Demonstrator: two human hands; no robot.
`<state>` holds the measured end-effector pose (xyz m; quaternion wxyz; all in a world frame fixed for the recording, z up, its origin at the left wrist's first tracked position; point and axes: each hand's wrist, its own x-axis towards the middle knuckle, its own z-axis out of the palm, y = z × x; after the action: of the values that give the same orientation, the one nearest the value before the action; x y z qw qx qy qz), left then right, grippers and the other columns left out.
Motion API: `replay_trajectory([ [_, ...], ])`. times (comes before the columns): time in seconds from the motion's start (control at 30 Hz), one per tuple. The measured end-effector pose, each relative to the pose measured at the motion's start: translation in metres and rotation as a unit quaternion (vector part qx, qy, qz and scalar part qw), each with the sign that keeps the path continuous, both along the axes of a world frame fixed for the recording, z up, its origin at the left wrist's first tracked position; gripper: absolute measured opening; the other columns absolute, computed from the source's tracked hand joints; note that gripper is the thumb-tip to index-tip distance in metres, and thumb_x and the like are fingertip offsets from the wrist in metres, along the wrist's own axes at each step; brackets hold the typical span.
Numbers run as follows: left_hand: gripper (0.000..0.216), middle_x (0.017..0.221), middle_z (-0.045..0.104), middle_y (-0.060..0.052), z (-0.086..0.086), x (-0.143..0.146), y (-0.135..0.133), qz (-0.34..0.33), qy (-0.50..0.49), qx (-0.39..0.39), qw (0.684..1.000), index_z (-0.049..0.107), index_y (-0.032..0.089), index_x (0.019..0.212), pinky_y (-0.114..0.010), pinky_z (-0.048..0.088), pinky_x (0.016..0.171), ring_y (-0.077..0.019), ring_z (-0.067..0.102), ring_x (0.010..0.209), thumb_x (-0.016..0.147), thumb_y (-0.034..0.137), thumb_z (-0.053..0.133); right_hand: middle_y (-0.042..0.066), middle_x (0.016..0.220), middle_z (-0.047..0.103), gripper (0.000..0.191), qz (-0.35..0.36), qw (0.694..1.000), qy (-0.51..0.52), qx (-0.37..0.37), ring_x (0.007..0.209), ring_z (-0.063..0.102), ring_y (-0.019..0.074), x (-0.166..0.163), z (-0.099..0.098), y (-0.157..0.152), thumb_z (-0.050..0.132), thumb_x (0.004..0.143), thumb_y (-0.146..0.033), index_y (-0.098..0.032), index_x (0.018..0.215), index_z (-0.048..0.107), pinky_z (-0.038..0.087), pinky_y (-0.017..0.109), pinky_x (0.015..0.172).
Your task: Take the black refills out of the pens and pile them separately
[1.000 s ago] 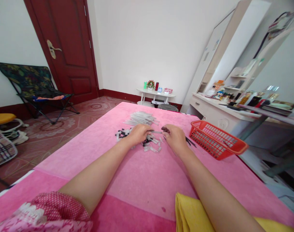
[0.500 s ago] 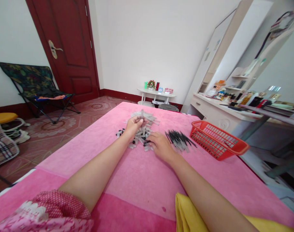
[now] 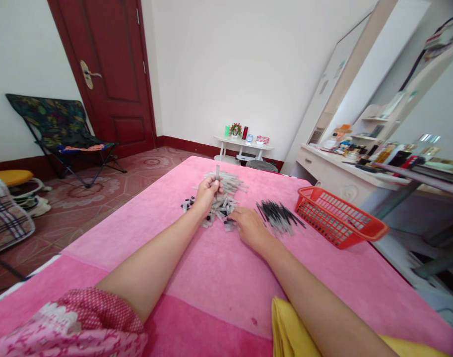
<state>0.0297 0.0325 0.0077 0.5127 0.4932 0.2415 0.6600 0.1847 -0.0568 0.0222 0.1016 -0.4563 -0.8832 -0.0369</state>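
My left hand point(image 3: 208, 193) is closed around a translucent grey pen barrel point(image 3: 218, 171), which stands upright above the fingers. Just behind it lies a heap of similar pen barrels point(image 3: 233, 183). My right hand point(image 3: 251, 227) rests at the right edge of a pile of short pen caps point(image 3: 223, 205), some clear and some black. Its fingers are bent together, and their tips are partly hidden among the caps. Right of this hand, a bundle of thin black-and-clear pen refills point(image 3: 280, 216) is spread on the pink cloth point(image 3: 219, 267).
A red plastic basket point(image 3: 338, 218) stands at the table's right edge. Yellow cloth point(image 3: 286, 327) lies under my right forearm. Beyond the table are a low white stand point(image 3: 244, 143), a cluttered dressing table point(image 3: 330, 166) and a folding chair point(image 3: 68, 129).
The view has shifted slightly, moving the scene a little to the right. My left hand still holds the barrel upright; my right fingers have moved slightly at the caps.
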Motion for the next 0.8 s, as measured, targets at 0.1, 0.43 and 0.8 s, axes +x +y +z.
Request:
replay_trajectory([
  [0.1,0.016,0.062,0.046,0.005,0.002,0.0,-0.002,0.023,0.066,0.032,0.997,0.055,0.014,0.091,-0.018,0.033,0.047,-0.0053,0.041,0.049,0.079,0.023,0.05,0.007,0.097,0.065,0.025,-0.03,1.0,-0.003,-0.008,0.096,0.057,0.018,0.001,0.002,-0.001,0.049,0.08,-0.01,-0.019,0.096,0.067,0.037,0.025,0.08],
  [0.43,0.023,0.066,0.058,0.001,0.007,0.005,-0.016,0.035,0.249,0.079,0.965,0.063,0.013,0.085,-0.021,0.038,0.057,-0.0104,0.05,0.058,0.074,0.032,0.061,0.002,0.083,0.067,0.014,-0.104,0.937,0.317,-0.105,0.079,0.059,0.0151,0.011,-0.02,0.015,0.051,0.077,-0.016,-0.017,0.086,0.062,0.042,0.024,0.071],
  [0.8,0.032,0.076,0.067,-0.005,0.009,0.003,-0.021,-0.077,0.313,0.098,0.942,0.07,0.01,0.082,-0.025,0.045,0.064,-0.0153,0.059,0.07,0.071,0.039,0.066,-0.003,0.059,0.055,0.009,-0.106,0.74,0.606,-0.273,0.049,0.044,0.0079,0.012,-0.015,0.022,0.057,0.066,-0.023,-0.015,0.07,0.057,0.036,0.021,0.05],
])
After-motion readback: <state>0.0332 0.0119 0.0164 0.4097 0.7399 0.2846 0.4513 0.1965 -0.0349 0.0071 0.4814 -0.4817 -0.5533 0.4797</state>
